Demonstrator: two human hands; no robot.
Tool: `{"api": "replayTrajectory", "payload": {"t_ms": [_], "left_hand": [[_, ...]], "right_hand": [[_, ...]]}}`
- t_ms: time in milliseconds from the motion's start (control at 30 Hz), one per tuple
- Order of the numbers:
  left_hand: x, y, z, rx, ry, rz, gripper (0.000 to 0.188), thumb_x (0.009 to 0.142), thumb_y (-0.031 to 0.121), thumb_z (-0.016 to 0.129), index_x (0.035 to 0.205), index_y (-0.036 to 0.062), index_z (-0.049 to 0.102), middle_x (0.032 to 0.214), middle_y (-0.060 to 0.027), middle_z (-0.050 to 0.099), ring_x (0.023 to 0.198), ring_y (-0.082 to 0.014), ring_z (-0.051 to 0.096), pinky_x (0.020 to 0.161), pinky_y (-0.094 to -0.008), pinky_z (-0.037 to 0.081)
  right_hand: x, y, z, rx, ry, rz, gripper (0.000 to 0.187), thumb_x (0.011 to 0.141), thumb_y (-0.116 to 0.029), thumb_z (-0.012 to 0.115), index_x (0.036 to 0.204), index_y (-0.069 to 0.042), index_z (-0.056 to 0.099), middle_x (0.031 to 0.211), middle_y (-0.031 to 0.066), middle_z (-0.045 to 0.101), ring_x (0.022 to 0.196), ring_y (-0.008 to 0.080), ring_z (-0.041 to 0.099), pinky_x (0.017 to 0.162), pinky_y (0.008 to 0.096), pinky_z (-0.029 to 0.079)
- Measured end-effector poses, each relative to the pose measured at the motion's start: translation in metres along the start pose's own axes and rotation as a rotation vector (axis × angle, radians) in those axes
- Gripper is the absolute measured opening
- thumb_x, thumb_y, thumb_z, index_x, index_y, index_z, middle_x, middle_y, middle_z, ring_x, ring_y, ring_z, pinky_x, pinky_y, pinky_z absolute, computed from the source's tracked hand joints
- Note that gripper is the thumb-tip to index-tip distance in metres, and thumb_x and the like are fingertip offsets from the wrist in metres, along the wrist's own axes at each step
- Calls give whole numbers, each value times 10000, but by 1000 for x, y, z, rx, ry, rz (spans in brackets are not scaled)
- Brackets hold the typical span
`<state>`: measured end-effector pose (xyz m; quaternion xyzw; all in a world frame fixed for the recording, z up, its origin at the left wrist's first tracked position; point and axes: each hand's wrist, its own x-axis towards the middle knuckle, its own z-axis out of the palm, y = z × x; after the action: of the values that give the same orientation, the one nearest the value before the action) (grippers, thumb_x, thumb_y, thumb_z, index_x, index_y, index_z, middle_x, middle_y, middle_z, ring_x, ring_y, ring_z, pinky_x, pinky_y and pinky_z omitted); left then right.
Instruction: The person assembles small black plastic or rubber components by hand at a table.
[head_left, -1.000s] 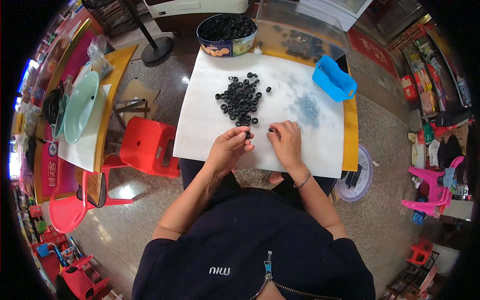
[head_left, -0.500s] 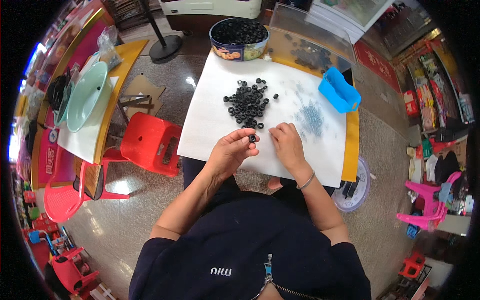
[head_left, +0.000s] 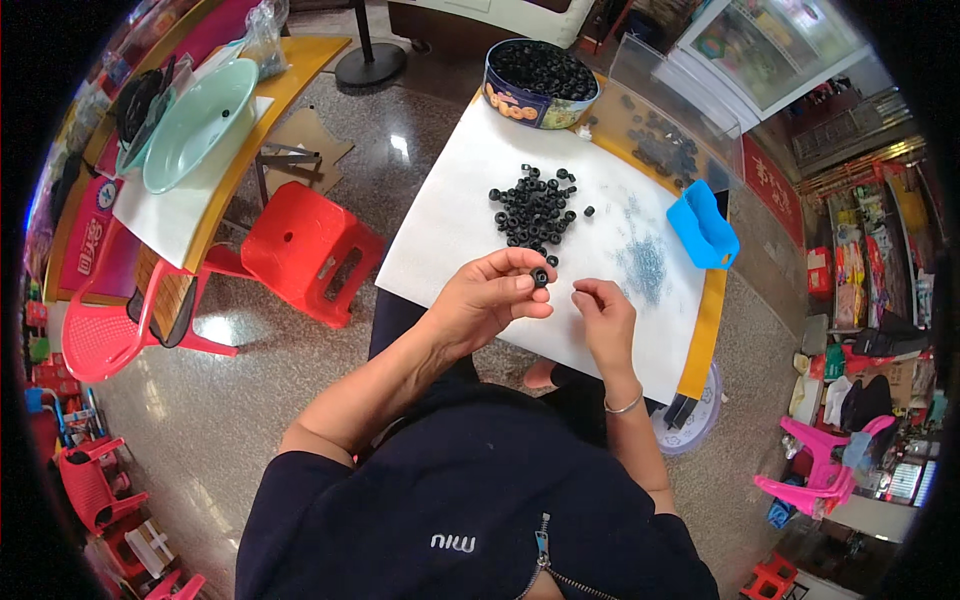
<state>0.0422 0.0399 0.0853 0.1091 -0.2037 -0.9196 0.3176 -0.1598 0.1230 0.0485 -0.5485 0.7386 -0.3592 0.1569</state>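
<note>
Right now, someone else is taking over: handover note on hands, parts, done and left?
Left hand: raised over the white sheet, fingers pinching one black ring.
Right hand: beside it, fingertips pinched together; whether they hold anything is too small to tell.
Parts: loose pile of black rings mid-sheet, scatter of small silvery pieces to its right, blue scoop at the right edge, round tin full of black rings at the far edge.
Done: no finished pile can be told apart.
Left: the pile and the full tin.
</note>
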Motion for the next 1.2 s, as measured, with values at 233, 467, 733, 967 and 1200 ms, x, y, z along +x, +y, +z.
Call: {"api": "replayTrajectory", "payload": {"t_ms": [233,467,733,967,1200], "left_hand": [[0,-3,4,58,23,18,216,864,33,616,1078,15,586,1010,-102,621,873,-169,636,810,-337,565],[0,-5,11,90,20,7,214,867,35,613,1077,12,585,981,-100,630,858,-179,643,813,-342,560],[-3,-3,13,114,-1,-17,222,873,34,607,1090,8,576,967,-90,625,859,-184,648,821,-343,560],[-6,-2,18,123,32,3,258,862,79,628,1103,14,562,916,-85,635,794,-183,676,742,-291,583],[-8,0,16,71,-25,-9,221,878,23,597,1097,7,578,995,-77,611,871,-169,642,820,-355,568]], "right_hand": [[4,-55,-28,1245,-170,292,167,845,3,607,1010,31,612,836,80,630,704,141,573,676,283,482],[-4,-80,-33,1123,-180,240,214,841,-12,636,1047,42,622,865,77,663,736,135,613,696,262,514],[-11,-99,-34,954,-109,158,177,846,17,615,1022,37,624,914,80,659,771,126,612,738,260,507],[-12,-100,-33,623,-9,-128,158,853,29,591,1007,22,626,946,73,630,831,129,607,736,248,485],[-12,-111,-37,443,65,-220,144,837,33,597,976,21,633,908,102,634,810,152,618,713,260,491]]}}
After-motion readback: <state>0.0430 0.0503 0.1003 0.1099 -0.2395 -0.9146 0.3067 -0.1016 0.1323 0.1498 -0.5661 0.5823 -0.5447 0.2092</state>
